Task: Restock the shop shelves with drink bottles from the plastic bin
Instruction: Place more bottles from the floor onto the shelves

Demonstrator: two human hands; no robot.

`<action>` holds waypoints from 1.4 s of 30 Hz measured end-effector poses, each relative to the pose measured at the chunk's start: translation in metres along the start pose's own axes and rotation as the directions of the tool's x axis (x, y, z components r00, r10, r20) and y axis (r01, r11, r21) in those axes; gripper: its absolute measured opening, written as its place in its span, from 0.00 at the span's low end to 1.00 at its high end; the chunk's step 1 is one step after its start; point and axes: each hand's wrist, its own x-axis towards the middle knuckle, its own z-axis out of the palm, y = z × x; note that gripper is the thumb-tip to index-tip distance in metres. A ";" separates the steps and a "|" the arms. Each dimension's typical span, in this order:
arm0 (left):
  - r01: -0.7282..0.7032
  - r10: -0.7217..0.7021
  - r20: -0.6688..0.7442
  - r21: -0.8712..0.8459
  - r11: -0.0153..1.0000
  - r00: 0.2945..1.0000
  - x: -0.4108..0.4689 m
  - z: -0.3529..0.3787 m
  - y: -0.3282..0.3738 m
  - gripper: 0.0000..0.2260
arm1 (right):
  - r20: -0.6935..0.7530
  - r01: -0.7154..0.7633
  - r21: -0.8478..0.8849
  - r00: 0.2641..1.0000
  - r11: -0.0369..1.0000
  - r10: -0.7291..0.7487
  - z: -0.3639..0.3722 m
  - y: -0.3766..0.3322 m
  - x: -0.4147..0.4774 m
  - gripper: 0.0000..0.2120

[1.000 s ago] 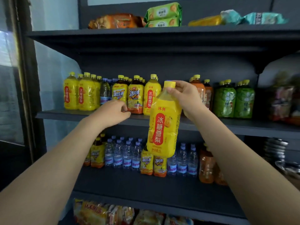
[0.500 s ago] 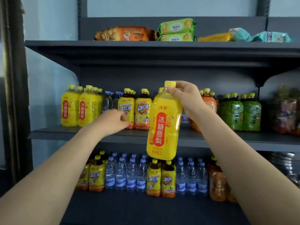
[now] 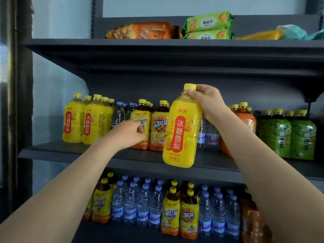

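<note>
My right hand [image 3: 208, 102] grips a large yellow pear-drink bottle [image 3: 180, 130] by its neck, just under the yellow cap. The bottle hangs upright in front of the middle shelf [image 3: 70, 151], its base a little below the shelf edge. My left hand [image 3: 126, 135] reaches onto that shelf with fingers curled against the label of an iced-tea bottle [image 3: 142, 116]. I cannot tell whether it grips that bottle. Two matching yellow bottles [image 3: 73, 120] stand at the shelf's left end. The plastic bin is out of view.
Green tea bottles [image 3: 289, 134] and orange-brown bottles [image 3: 245, 116] fill the middle shelf's right side. Small water bottles [image 3: 140, 207] and more tea bottles crowd the lower shelf. Snack packs [image 3: 206, 25] lie on the top shelf. A dark frame post [image 3: 22, 120] bounds the left.
My left hand slid right along the middle shelf until it touched the iced-tea bottle. My right hand keeps the yellow bottle. The view tilted upward, so the shelves sit lower in the frame.
</note>
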 end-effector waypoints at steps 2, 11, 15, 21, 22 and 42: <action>0.007 -0.007 -0.015 -0.020 1.000 1.000 0.013 0.006 0.003 0.10 | 0.039 0.003 0.005 0.999 1.000 -0.004 -0.003 0.009 0.012 0.04; -0.036 0.036 -0.006 -0.045 0.998 0.999 0.056 0.039 0.015 0.11 | 0.032 -0.071 -0.004 0.997 0.997 0.071 -0.018 0.065 0.044 0.13; -0.045 0.044 -0.015 -0.078 0.996 0.999 0.066 0.043 0.014 0.09 | -0.011 0.008 -0.206 1.000 0.979 -0.010 -0.008 0.070 0.048 0.17; -0.088 0.086 -0.023 -0.117 0.989 0.996 0.072 0.046 0.010 0.09 | 0.091 -0.011 -0.274 0.995 0.962 0.037 -0.019 0.080 0.037 0.21; -0.087 0.085 -0.021 -0.125 0.988 0.996 0.073 0.047 0.008 0.09 | 0.114 -0.026 -0.272 0.992 0.962 0.059 -0.020 0.083 0.036 0.24; -0.126 0.131 0.042 -0.099 0.987 0.991 0.075 0.053 0.010 0.08 | 0.009 -0.003 -0.274 1.000 0.962 0.005 -0.014 0.095 0.030 0.28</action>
